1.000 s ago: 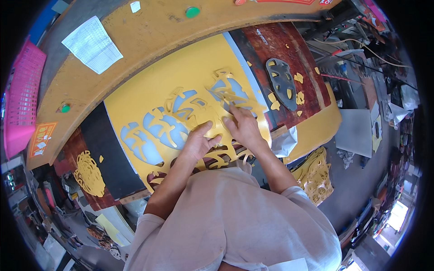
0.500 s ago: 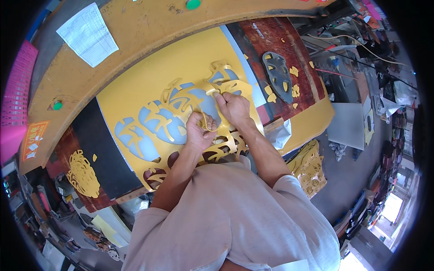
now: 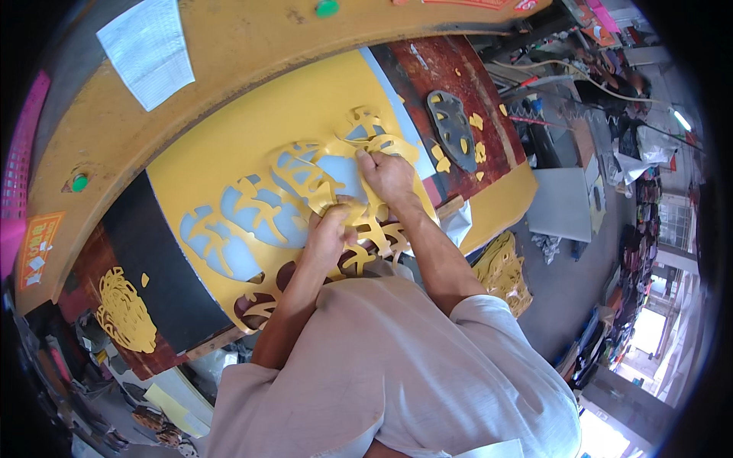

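A large yellow sheet covers the middle of the bench, its near half punched through with looping cut-outs. Pale blue board shows through several holes. My left hand is closed on a yellow cut piece, pulled up out of the sheet near its front edge. Slightly farther off and to the right, my right hand pinches the sheet's webbing beside a big opening. Its thumb lies on top and the undersides of the fingers are hidden. A dark oval cutting die lies to the right.
At the left end sits a pile of yellow cut pieces. Small yellow scraps surround the die. A yellow-brown machine beam arches across the far side, carrying a paper sheet. More punched yellow sheets are low at the right.
My left hand has drawn slightly toward me, lifting the yellow piece higher from the sheet. My right hand stays at the webbing. The whole view has shifted a little.
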`<action>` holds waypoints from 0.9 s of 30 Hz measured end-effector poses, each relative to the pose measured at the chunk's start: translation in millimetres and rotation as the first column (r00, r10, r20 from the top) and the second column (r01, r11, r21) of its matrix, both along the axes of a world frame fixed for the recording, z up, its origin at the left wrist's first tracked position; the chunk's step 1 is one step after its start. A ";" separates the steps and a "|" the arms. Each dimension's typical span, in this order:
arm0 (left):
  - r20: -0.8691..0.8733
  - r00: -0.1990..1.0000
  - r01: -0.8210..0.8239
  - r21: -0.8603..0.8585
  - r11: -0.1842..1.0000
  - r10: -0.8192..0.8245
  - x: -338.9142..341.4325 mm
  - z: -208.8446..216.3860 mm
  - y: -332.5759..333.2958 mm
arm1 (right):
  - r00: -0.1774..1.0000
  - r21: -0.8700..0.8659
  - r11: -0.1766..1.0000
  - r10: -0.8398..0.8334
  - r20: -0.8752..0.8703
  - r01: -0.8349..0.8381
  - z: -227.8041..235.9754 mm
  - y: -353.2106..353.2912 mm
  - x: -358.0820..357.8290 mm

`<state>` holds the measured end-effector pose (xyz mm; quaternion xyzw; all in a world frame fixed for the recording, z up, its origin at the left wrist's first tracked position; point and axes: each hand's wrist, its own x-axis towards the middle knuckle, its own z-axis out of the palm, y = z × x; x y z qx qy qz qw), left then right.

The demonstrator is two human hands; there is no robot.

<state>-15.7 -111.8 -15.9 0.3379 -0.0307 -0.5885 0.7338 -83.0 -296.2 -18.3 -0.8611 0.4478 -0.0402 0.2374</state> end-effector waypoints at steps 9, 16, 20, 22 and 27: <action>-0.076 0.997 0.013 0.116 0.993 -0.004 18.8 -10.0 7.5 | 0.979 0.370 0.929 -0.073 0.191 -0.002 70.8 22.1 -20.3; -0.173 0.985 0.018 0.108 0.994 0.001 24.1 -9.6 8.9 | 0.741 -0.181 0.764 0.645 0.188 -0.619 59.5 33.9 -26.1; -0.099 0.993 -0.041 0.286 0.957 0.072 19.3 2.4 10.8 | 0.694 -0.087 0.831 0.512 0.506 -0.550 37.3 -2.1 -12.8; -0.075 0.985 -0.112 0.391 0.913 0.153 12.3 8.7 11.5 | 0.896 0.383 0.890 0.061 0.440 -0.249 39.9 -20.9 -10.1; 0.031 0.975 -0.214 0.407 0.888 0.220 -0.7 15.5 10.3 | 0.514 -0.163 0.576 0.802 0.303 -0.801 44.7 -14.4 -7.3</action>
